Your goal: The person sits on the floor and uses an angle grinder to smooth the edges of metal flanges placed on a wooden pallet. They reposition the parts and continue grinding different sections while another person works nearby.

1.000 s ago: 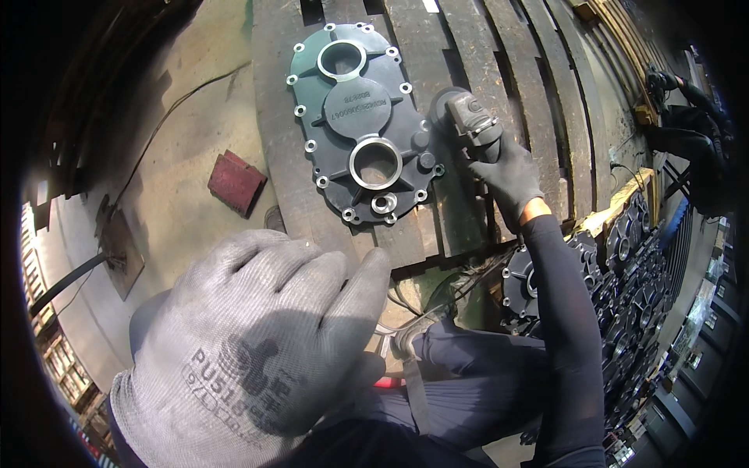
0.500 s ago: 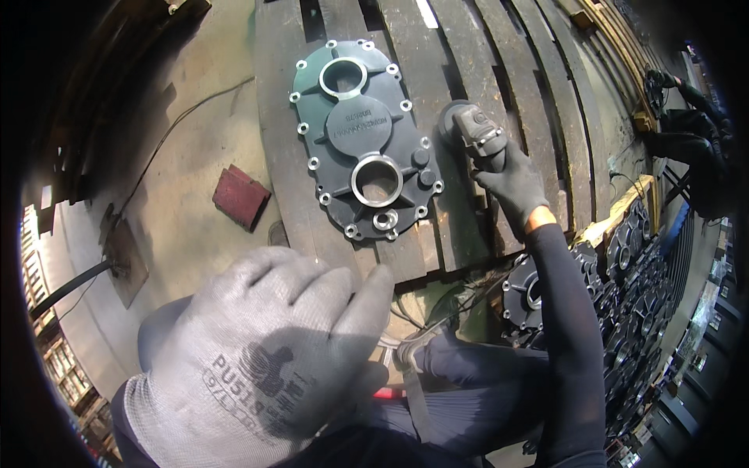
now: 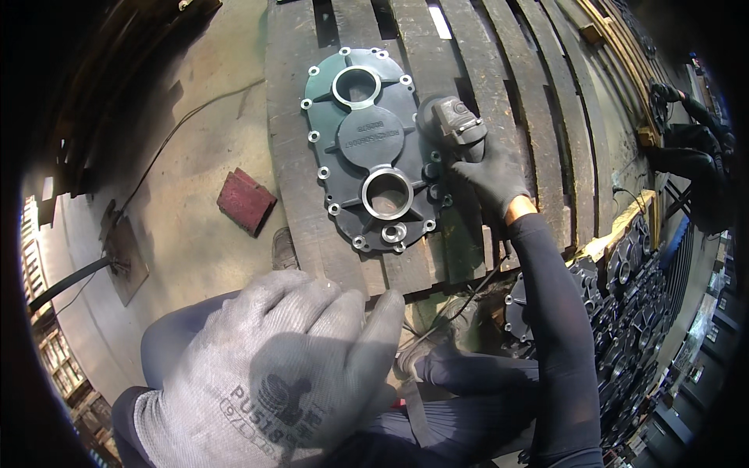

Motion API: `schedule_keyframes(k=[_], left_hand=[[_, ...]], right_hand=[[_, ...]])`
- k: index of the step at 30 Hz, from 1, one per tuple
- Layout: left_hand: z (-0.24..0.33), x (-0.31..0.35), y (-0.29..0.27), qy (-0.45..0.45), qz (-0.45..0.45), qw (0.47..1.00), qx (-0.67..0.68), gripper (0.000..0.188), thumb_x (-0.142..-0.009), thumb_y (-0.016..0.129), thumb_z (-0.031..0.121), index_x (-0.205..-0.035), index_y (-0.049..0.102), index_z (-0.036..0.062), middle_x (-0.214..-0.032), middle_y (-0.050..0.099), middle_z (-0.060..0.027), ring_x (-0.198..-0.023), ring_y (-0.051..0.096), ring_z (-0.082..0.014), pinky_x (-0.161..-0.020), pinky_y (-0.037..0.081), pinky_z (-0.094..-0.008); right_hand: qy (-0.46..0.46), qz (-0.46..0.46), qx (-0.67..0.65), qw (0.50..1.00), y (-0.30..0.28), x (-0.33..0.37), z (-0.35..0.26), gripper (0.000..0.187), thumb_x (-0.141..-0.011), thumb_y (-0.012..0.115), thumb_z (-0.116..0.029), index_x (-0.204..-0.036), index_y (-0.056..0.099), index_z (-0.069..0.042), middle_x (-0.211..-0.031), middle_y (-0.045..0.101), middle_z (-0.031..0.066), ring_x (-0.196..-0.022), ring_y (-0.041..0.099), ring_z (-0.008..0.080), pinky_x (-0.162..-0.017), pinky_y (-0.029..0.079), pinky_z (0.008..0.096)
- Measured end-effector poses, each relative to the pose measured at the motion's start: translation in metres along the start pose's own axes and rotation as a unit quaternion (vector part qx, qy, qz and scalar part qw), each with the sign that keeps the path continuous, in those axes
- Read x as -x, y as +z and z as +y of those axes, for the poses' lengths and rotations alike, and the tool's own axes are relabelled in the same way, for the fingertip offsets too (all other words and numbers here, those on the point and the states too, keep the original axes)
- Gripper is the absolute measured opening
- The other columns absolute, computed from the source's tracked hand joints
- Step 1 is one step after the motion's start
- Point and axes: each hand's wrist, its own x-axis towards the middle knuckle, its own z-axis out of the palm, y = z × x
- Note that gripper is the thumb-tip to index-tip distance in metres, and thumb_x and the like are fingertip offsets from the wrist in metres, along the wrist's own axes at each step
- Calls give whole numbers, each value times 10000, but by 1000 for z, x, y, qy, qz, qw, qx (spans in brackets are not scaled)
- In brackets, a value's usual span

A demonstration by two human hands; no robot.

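My right hand (image 3: 493, 178), in a dark glove, grips an angle grinder (image 3: 459, 123). Its round disc lies at the right edge of a dark grey metal housing cover (image 3: 371, 134), overlapping that edge in view. The cover lies flat, with two large bored openings, a raised round centre and several bright bolt bosses around its rim. Large in the foreground, my left hand (image 3: 265, 359), in a grey work glove, is raised with its back showing. Its fingers are loosely bent and the thumb stretches out; the palm is hidden, and nothing shows in it.
The cover rests on a slatted wooden pallet (image 3: 300, 203). A dark red block (image 3: 246, 203) lies on the floor to the left, near a thin cable (image 3: 172, 132). Many similar castings (image 3: 632, 312) are stacked at right. Another person (image 3: 690, 148) works at the far right.
My right hand and the grinder have shifted left against the cover's right edge. The whole view has moved slightly; my left hand stays raised in much the same pose.
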Motion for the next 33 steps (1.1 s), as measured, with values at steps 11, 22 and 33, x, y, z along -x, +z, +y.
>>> schedule_keyframes(k=[11,22,33], left_hand=[[-8,4,4,3,-7,1000,-12,658,-986,759,519,-1416,707,22,-1321,796,-167,-1227,786,-344,-1088,620,-518],[-8,9,13,1,7,1000,29,714,-918,840,290,-1555,589,89,-1367,708,-116,-1349,676,-326,-1180,529,-463],[-3,5,2,4,-7,1000,12,621,-1012,751,465,-1438,687,17,-1308,768,-164,-1256,751,-324,-1120,579,-487]], right_hand=[[7,-8,-3,1000,-5,-2,-5,704,-817,856,-363,-1388,695,15,-1262,794,300,-1209,785,433,-1052,605,494],[20,-24,-13,999,-4,-1,3,795,-783,872,-407,-1448,684,-15,-1317,785,301,-1237,776,444,-1091,596,499],[6,-10,-2,1000,-1,-5,11,775,-799,879,-421,-1452,687,-49,-1310,783,300,-1253,760,469,-1101,593,518]])
